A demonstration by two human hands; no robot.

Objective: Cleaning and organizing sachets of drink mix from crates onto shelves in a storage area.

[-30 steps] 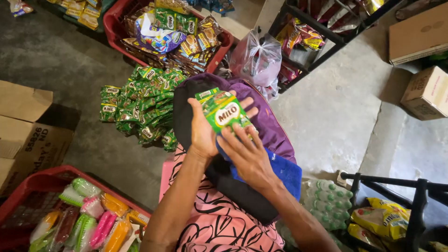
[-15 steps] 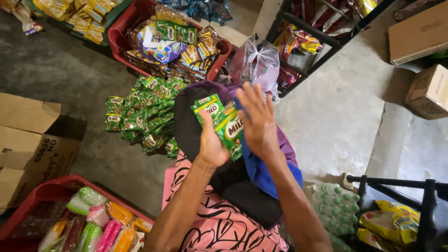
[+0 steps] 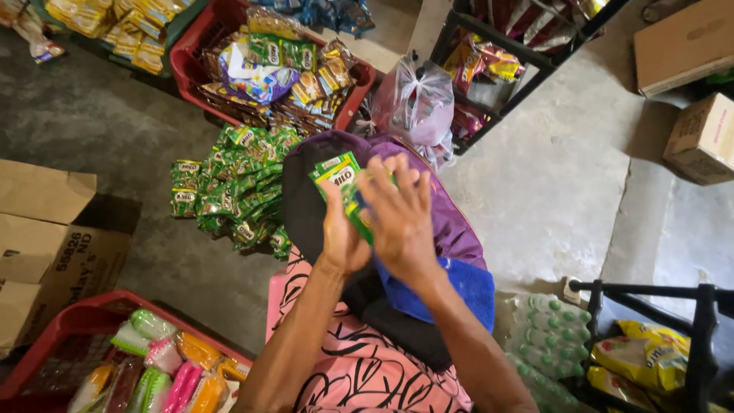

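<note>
- my left hand [image 3: 342, 233] holds a strip of green sachets [image 3: 344, 183] from behind, fingers wrapped round its lower edge, thumb side toward me.
- my right hand [image 3: 401, 218] lies flat over the front of the strip, fingers spread and pointing away from me; the packets show above and left of its fingertips, the rest hidden under the palm.
- both hands sit over my lap, above a purple and black cloth bundle [image 3: 451, 222] and a blue towel [image 3: 459, 287].
- just left of the bundle, on the concrete floor [image 3: 550, 176], a loose pile of the same green sachets [image 3: 229, 187].
- beyond the pile, a red crate [image 3: 187, 53] heaped with mixed snack packets; beside it a knotted clear plastic bag [image 3: 417, 103].
- near left, a second red crate [image 3: 46, 336] with coloured tubes, touching a cardboard box [image 3: 53, 245].
- right: a black metal rack [image 3: 527, 57] far, another black frame [image 3: 699, 336] near, with bare floor between them.
- a pack of bottles [image 3: 543, 336] just beside my right elbow.
</note>
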